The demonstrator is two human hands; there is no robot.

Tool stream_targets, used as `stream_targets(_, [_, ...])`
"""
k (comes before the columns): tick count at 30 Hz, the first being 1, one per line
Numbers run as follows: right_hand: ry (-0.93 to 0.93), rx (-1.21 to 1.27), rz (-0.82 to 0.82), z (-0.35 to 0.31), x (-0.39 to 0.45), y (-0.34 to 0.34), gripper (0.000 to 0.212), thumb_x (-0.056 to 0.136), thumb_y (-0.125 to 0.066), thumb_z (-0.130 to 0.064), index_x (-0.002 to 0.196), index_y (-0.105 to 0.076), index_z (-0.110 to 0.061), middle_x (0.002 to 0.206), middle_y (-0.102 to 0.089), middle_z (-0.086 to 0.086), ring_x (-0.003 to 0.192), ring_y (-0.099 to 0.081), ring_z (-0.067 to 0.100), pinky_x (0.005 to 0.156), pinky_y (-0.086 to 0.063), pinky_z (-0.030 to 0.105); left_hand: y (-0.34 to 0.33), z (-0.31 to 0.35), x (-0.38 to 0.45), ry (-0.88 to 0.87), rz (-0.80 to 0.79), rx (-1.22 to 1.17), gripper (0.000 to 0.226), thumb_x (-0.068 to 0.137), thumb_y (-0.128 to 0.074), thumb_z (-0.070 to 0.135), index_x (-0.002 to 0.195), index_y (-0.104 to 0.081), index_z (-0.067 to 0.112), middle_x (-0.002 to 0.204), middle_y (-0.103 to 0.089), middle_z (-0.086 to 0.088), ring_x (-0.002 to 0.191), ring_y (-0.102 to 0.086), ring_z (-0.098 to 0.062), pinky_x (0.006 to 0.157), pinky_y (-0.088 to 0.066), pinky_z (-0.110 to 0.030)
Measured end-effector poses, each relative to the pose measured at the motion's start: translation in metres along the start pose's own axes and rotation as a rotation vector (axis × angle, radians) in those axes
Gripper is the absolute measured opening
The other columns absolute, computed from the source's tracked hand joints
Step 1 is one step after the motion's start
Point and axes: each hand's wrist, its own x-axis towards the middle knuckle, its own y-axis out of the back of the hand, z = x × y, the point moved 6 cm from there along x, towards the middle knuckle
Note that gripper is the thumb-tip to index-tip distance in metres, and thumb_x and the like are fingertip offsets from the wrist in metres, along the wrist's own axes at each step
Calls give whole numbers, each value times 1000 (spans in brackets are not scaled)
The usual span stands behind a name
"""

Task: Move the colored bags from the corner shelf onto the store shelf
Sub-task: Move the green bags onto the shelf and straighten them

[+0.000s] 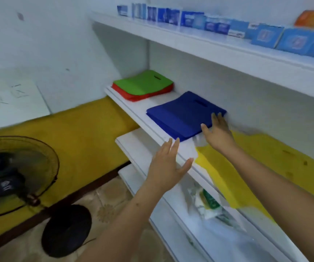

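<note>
While hands [192, 146] spread flat, store shelf [133, 108] holds blue bags [182, 114], green-red stack [143, 86].

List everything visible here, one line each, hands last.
blue bags: one stack, dark blue, middle shelf, centre
green bags: one stack, green, middle shelf far end, on the red bags
red bags: one stack, red, under the green bags
yellow bags: one pile, yellow, middle shelf near end
boxes: a row, mostly blue, top shelf
orange pack: one, top shelf right
plastic packets: several, clear and green, lower shelf
fan: one, black, floor left
left hand: open, over the shelf edge
right hand: open, fingers on the blue bags
</note>
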Motion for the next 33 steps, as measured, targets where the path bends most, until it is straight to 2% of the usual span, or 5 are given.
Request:
stream_targets(4, [53, 79, -27, -74, 50, -36, 73, 100, -37, -49, 155, -7, -11, 162, -4, 11, 149, -8, 29, 117, -18, 44, 43, -76, 20, 103, 9, 16, 85, 93, -36, 73, 159, -13, 25, 165, -16, 1, 152, -13, -15, 123, -20, -40])
stream_targets(11, [117, 122, -86, -155, 147, -96, 73, 100, -38, -45, 155, -3, -10, 162, -2, 11, 149, -5, 29, 120, -16, 46, 84, -182, 84, 234, 60, 1, 83, 93, -39, 71, 159, -15, 27, 165, -17, 4, 151, -16, -14, 120, -19, -35])
stream_targets(18, [33, 148, -87, -197, 266, -145, 78, 96, -43, -52, 154, -10, -10, 160, -15, 13, 143, -23, 33, 115, -29, 48, 117, -278, 189, 282, 26, 59, 83, 90, -41, 73, 157, -21, 29, 163, -25, -1, 149, -23, -22, 119, -27, -46])
stream_targets(24, [-53, 152, -81, -206, 331, -174, 87, 92, -50, -55, 153, -10, -9, 157, -19, 18, 140, -25, 40, 111, -32, 53, 141, -337, 277, 260, 57, 83, 82, 91, -53, 62, 157, -25, 22, 160, -31, -5, 146, -28, -24, 118, -29, -42])
stream_targets(33, [-223, -34, -51, -198, 381, -188, 114, 79, -54, -73, 154, 0, -7, 162, -5, 13, 147, -7, 36, 117, -18, 53, 151, -379, 423, 32, 72, 107, 86, 88, -54, 63, 153, -32, 11, 157, -34, -14, 147, -26, -29, 119, -26, -45])
